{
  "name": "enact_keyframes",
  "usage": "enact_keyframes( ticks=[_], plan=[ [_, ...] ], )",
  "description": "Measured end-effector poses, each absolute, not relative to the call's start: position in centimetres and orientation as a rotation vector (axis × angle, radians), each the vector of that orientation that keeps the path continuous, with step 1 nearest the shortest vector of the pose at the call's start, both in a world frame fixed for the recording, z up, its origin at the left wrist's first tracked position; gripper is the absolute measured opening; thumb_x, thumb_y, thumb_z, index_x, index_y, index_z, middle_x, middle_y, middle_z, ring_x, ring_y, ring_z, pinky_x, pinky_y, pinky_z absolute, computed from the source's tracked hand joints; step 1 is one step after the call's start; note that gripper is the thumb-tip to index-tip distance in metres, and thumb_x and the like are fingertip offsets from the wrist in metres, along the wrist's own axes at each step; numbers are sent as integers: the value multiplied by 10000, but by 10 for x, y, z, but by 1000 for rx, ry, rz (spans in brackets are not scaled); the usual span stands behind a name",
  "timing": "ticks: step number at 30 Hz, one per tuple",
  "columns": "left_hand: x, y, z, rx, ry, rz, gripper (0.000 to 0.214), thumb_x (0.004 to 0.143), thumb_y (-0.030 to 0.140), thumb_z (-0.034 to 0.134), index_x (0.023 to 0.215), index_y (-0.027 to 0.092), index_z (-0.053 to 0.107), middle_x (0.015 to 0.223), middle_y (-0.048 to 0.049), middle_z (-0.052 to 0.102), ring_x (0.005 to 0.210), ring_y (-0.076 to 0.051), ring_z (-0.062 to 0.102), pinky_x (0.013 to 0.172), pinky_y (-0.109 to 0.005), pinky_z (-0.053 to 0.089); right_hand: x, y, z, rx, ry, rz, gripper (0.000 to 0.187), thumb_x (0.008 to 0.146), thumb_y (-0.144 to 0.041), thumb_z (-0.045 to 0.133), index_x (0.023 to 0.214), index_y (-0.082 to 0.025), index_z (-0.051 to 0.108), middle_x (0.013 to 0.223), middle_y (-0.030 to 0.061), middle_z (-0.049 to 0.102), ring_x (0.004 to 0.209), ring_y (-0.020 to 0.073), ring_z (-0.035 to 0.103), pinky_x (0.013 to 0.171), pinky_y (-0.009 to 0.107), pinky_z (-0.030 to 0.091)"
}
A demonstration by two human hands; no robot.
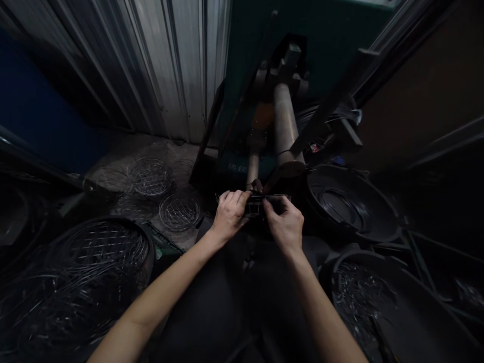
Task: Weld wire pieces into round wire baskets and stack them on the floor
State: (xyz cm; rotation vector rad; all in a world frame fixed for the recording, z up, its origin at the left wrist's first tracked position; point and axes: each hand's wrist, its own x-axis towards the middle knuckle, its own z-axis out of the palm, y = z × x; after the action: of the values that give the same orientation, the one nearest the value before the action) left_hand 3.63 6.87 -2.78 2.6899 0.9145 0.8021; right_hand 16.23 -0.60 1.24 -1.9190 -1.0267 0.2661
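My left hand (229, 214) and my right hand (285, 224) meet at the foot of a dark machine (280, 116). Both pinch a small dark wire piece (259, 204) held flat between them, fingers closed on its two ends. It lies just below the machine's pale vertical cylinder (285, 126). The light is dim and the piece's exact shape is hard to make out.
Round wire mesh discs (179, 212) lie on the floor to the left, near a tub (91, 272) heaped with more wire parts. A black basin (351, 206) sits at right, another one (381, 307) with wire bits below it. Corrugated metal wall (166, 65) behind.
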Motion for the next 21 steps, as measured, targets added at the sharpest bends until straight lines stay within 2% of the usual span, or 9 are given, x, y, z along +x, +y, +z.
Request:
enact_keyframes(
  ticks=[13, 17, 21],
  plan=[
    [38, 78, -27, 2700, 919, 809, 568, 717, 195, 692, 1216, 146, 425, 1068, -96, 568, 965, -244, 533, 909, -382, 395, 163, 4, 11, -1908, -1064, 223, 245, 785, -393, 559, 815, -178, 672, 749, 34, 695, 646, 171, 614, 618, 259, 436],
    [41, 79, -28, 2696, 949, 807, 532, 747, 236, 670, 1210, 118, 436, 1035, -104, 574, 942, -250, 533, 876, -379, 406, 163, -8, 21, -1860, -1091, 259, 270, 791, -408, 572, 884, -183, 690, 838, 39, 711, 744, 181, 640, 689, 268, 462],
    [35, 69, -22, 2695, 943, 742, 531, 738, 196, 652, 1216, 113, 437, 1039, -102, 568, 962, -251, 522, 888, -384, 399, 202, -74, 17, -1996, -912, 199, 377, 766, -493, 582, 979, -199, 679, 958, 60, 702, 875, 215, 635, 778, 308, 479]
  ],
)
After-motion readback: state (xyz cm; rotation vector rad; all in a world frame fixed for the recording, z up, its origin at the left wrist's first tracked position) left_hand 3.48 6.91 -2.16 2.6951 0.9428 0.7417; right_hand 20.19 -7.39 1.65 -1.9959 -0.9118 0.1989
